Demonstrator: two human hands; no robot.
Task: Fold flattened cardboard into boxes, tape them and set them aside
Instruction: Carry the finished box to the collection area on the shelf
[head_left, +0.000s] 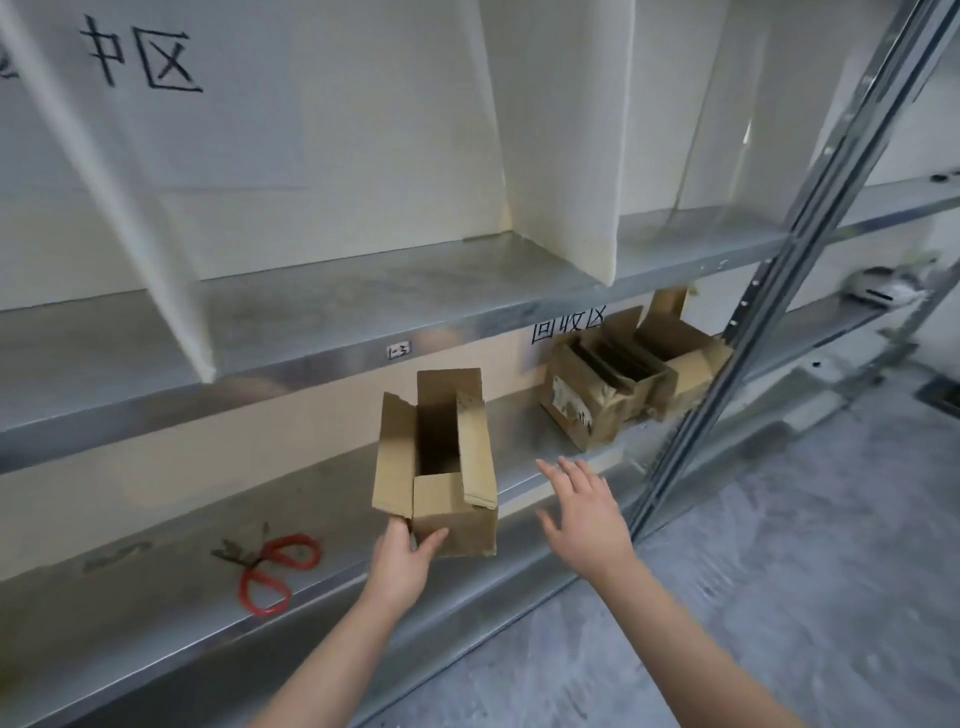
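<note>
The lower metal shelf carries an upright cardboard box near its front edge, its top flaps open (one is creased). Two more open boxes sit to its right, further back. Red-handled scissors lie to its left. The left hand grips the box's near lower corner. The right hand hovers beside the box, fingers spread, holding nothing.

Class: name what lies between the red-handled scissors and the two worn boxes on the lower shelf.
In the head view, an open cardboard box, gripped by the left hand, lies between them.

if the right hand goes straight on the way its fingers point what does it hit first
The right hand likely meets the bare shelf just right of the open box, though depth is unclear.
</note>
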